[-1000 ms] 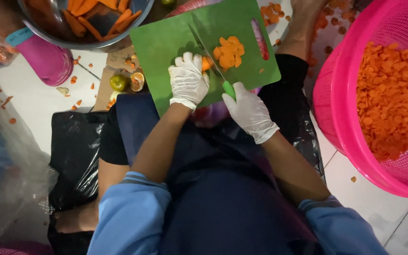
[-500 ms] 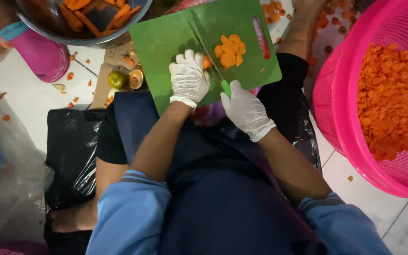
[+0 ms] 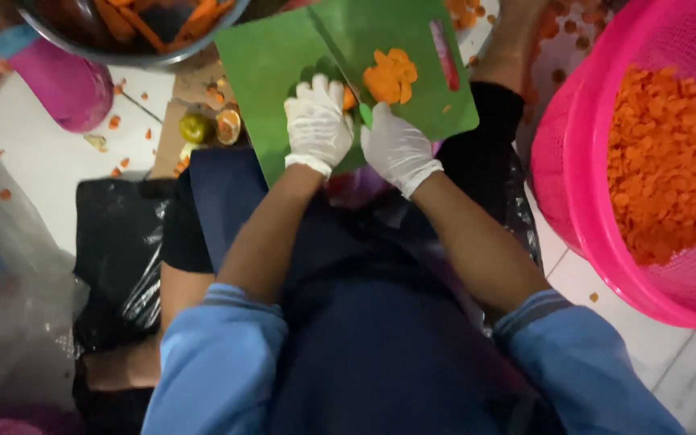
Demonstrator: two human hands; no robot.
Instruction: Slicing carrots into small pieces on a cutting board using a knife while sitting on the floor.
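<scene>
while the left hand (image 3: 317, 122) pins a carrot piece (image 3: 350, 97) mid-board, the right hand (image 3: 396, 147) clenches the green-handled knife (image 3: 364, 114); slicing proceeds, next cut needs fingertips clear.

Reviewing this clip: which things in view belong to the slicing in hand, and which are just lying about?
In use: left hand on carrot piece; right hand gripping green-handled knife; green cutting board; carrot slices.

Lying about: pink basket, metal bowl, purple cup, small green fruit.
</scene>
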